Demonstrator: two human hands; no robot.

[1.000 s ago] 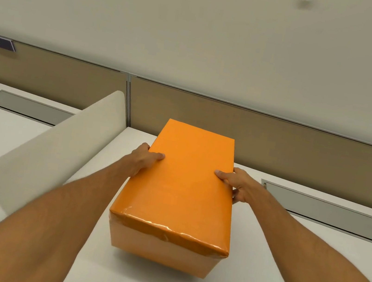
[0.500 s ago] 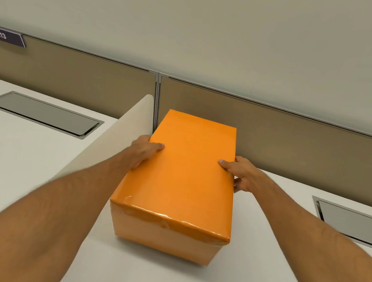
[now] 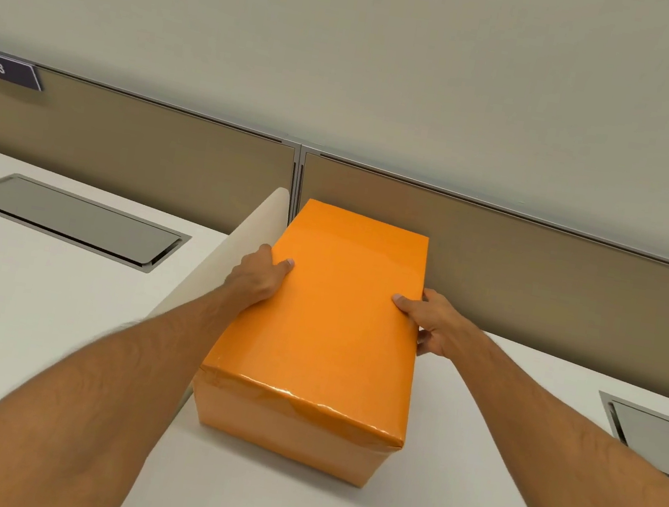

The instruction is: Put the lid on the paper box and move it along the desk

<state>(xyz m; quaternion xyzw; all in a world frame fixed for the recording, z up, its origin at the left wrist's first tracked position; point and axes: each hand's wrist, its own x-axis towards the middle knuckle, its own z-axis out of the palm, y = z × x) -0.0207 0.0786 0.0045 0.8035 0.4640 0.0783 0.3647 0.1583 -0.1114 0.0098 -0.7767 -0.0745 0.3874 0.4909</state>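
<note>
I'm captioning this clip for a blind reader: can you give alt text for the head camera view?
Two bare hands grip an orange paper box with its lid on, left hand and right hand on its long sides, on a white desk. A white divider stands just left of it; a tan partition runs behind.

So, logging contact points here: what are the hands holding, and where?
The orange box, by its two long sides: left hand and right hand, thumbs resting on top.
</note>
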